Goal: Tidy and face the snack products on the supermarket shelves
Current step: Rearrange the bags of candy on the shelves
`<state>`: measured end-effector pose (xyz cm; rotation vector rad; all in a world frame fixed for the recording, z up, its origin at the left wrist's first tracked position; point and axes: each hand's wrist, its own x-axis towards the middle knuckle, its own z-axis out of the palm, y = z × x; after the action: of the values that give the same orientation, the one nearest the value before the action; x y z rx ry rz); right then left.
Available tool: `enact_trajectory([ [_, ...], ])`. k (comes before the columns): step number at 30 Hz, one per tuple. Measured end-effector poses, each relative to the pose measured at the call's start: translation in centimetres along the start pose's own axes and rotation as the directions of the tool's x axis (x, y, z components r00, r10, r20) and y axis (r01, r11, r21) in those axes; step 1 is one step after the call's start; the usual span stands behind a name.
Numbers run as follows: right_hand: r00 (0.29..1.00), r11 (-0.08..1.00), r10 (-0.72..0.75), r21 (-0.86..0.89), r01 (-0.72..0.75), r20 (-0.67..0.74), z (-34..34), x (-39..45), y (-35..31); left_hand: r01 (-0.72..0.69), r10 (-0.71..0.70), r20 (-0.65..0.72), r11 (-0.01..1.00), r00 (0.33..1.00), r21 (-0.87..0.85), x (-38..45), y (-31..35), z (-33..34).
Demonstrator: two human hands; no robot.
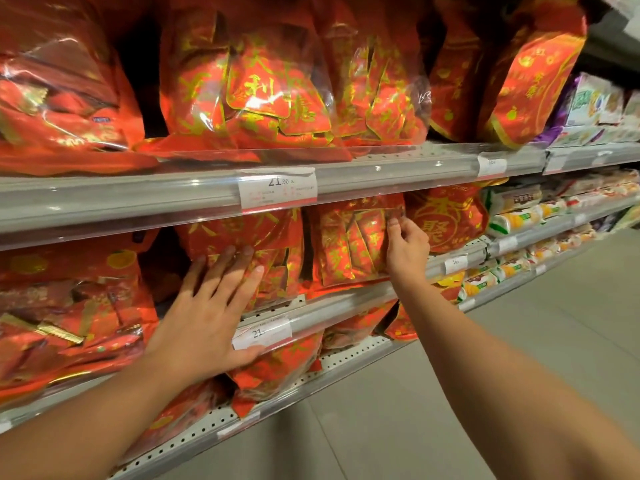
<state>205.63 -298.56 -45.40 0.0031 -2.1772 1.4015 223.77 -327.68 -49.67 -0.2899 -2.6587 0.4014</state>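
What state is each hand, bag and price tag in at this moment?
Left hand: open, flat against the left bag.
Right hand: pinching the right bag near its top edge.
Left bag: upright.
Right bag: upright.
Upper price tag: top edge peeling.
Lower price tag: tilted, partly covered.

A clear plastic bag of red-and-gold wrapped snack packets stands upright on the middle shelf, its upper right edge pinched by the right hand. Just left of that hand, a second clear bag of the same red-and-gold packets leans at the shelf front, with the left hand pressed flat against its lower left face, fingers spread.
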Motion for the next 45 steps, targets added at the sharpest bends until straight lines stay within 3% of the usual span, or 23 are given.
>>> enact_trajectory([
  [9, 0.992, 0.999, -0.013, -0.03, 0.016, 0.128, 2.1, 0.9, 1.6, 0.006, -0.006, -0.009, 1.0, 1.0, 0.0, 0.1, 0.1, 0.1],
  [17, 0.993, 0.99, 0.018, -0.144, 0.0, 0.12, 3.4, 0.9, 2.3, 0.008, -0.008, -0.012, 1.0, 1.0, 0.004, 0.1, 0.1, -0.3],
  [23, 0.988, 0.956, -0.148, -0.25, 0.156, 0.052, 0.4, -2.8, 1.8, 0.001, -0.001, -0.015, 1.0, 1.0, -0.008, -0.1, 0.1, -0.2],
  [28, 0.95, 0.897, -0.13, -0.374, 0.235, 0.285, 1.0, -7.0, 2.3, -0.003, 0.003, -0.018, 1.0, 1.0, -0.009, 0.0, 0.1, -0.1],
  [33, 0.955, 0.869, -0.148, -0.427, 0.249, 0.256, 1.4, -7.1, 3.1, -0.001, 0.001, -0.025, 1.0, 1.0, -0.009, -0.1, 0.1, -0.1],
  [37, 0.941, 0.845, -0.109, -0.468, 0.257, 0.319, 0.8, -7.0, 2.1, -0.003, 0.003, -0.027, 1.0, 1.0, -0.018, -0.1, 0.0, -0.1],
  [40, 0.896, 0.767, -0.243, -0.492, 0.412, 0.371, -1.2, -8.0, -0.2, -0.003, 0.002, -0.012, 0.999, 1.0, -0.041, -0.2, 0.1, -0.3],
  [42, 0.84, 0.75, -0.374, -0.404, 0.523, 0.393, -3.2, -9.5, -2.3, 0.001, -0.001, 0.006, 0.999, 1.0, -0.044, -0.3, 0.0, -0.3],
  [45, 0.668, 0.632, -0.649, -0.231, 0.74, 0.363, -5.3, -12.1, -5.9, -0.003, 0.004, 0.007, 0.999, 1.0, -0.033, -0.3, 0.0, -0.3],
])
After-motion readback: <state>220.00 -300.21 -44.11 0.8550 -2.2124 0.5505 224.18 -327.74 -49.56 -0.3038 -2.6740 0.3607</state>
